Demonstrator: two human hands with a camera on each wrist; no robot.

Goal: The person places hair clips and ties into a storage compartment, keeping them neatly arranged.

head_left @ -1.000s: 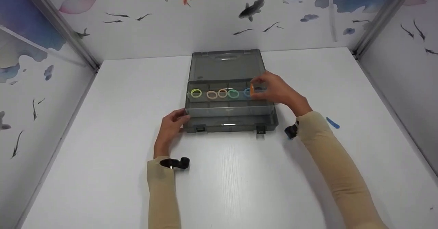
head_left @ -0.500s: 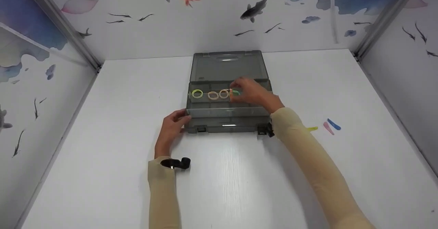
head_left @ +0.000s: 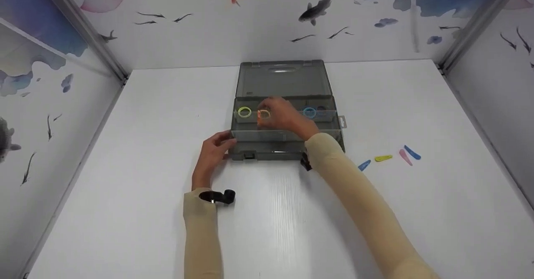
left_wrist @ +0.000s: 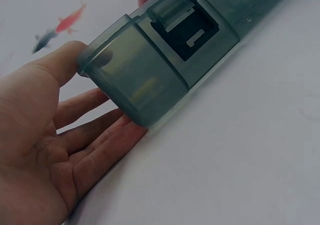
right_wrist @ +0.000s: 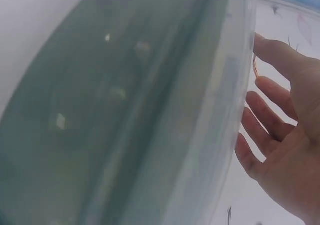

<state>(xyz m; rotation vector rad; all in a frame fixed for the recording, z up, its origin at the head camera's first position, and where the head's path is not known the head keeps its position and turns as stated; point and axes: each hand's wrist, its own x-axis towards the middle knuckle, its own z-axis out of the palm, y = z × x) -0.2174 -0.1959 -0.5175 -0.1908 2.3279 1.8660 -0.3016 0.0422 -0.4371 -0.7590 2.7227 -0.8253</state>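
Observation:
A grey see-through plastic box (head_left: 283, 79) lies on the table with its lid folded back. My left hand (head_left: 212, 152) grips its left front corner; in the left wrist view the thumb is at the rim and the fingers are against the lower side. Between thumb and fingertips, my right hand (head_left: 283, 114) pinches an orange hair tie (head_left: 259, 118) over the rear compartments. A yellow hair tie (head_left: 245, 117) sits to its left, and a blue hair tie (head_left: 309, 118) stands to the right. My right hand hides the middle of that row.
On the table right of the box lie a blue hair clip (head_left: 364, 165), a yellow hair clip (head_left: 384, 158), a pink hair clip (head_left: 405, 157) and another blue one. A white wall (head_left: 267, 41) with painted fish rises behind the box.
Holding the orange hair tie, my right hand has moved left along the row. The blue hair tie and more clips have come into sight from behind the arm. My left hand stays at the corner.

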